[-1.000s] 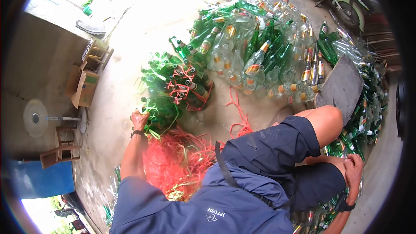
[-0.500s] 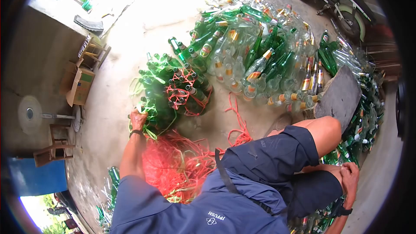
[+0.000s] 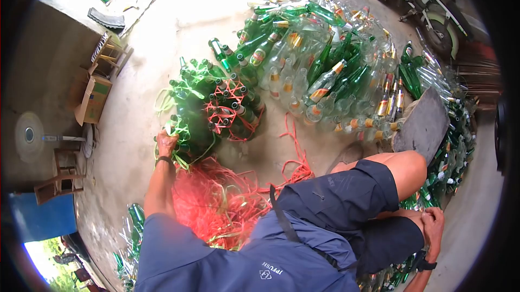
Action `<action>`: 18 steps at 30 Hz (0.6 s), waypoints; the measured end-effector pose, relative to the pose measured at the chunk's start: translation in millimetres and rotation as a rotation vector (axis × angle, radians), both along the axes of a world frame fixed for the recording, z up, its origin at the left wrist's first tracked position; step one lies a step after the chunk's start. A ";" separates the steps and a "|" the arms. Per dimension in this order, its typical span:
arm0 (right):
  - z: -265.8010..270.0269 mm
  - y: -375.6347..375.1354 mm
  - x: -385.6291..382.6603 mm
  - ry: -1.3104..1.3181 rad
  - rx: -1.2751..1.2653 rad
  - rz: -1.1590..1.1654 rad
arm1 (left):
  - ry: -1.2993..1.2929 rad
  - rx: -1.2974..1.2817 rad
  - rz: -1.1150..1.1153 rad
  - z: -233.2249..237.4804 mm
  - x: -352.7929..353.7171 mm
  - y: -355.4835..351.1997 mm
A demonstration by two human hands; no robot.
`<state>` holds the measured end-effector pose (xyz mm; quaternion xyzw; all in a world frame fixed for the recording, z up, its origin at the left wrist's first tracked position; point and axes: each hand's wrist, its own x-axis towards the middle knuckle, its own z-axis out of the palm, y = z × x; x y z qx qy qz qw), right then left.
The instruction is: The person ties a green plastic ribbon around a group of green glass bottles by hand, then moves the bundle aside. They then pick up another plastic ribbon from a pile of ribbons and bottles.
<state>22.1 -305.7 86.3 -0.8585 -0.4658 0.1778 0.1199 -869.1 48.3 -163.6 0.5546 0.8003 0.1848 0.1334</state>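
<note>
My left hand (image 3: pixel 166 143), a dark band at its wrist, is closed on light-green netting (image 3: pixel 181 129) at the near edge of a cluster of upright green bottles (image 3: pixel 196 89). Beside that, red cord netting (image 3: pixel 225 109) wraps several more bottles standing close together. Just below my left forearm and lap side lies a tangled heap of red netting (image 3: pixel 211 200) mixed with light-green strands. My right hand (image 3: pixel 433 227) rests on my bent knee with loosely curved fingers; nothing shows in it.
A large pile of clear and green bottles (image 3: pixel 298 78) spreads ahead. A grey board (image 3: pixel 422 121) leans by more bottles at the right. Red cord (image 3: pixel 297 151) lies on the floor. On the left stand a fan (image 3: pixel 29 135), a cardboard box (image 3: pixel 93 100) and a wooden chair (image 3: pixel 111 56). A motorbike (image 3: pixel 436 21) is at back right.
The view has shifted slightly. My left hand keeps its hold on the green netting, and my right hand stays on the knee. The bottles look unmoved.
</note>
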 end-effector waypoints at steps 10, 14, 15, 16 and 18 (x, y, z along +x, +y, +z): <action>-1.8 16.1 4.5 -0.007 -0.082 0.036 | -0.043 -0.048 -0.083 14.4 6.2 1.9; -8.7 14.4 11.7 0.004 -0.079 0.024 | -0.027 -0.087 -0.046 17.9 6.7 1.5; -10.5 14.1 11.7 -0.021 -0.044 0.056 | -0.037 -0.107 -0.015 18.9 9.1 2.8; -12.0 13.3 11.1 -0.043 -0.011 0.089 | -0.034 -0.107 -0.021 21.2 10.3 1.8; -10.4 14.8 1.8 -0.054 -0.003 0.084 | -0.031 -0.102 -0.029 27.8 15.6 0.5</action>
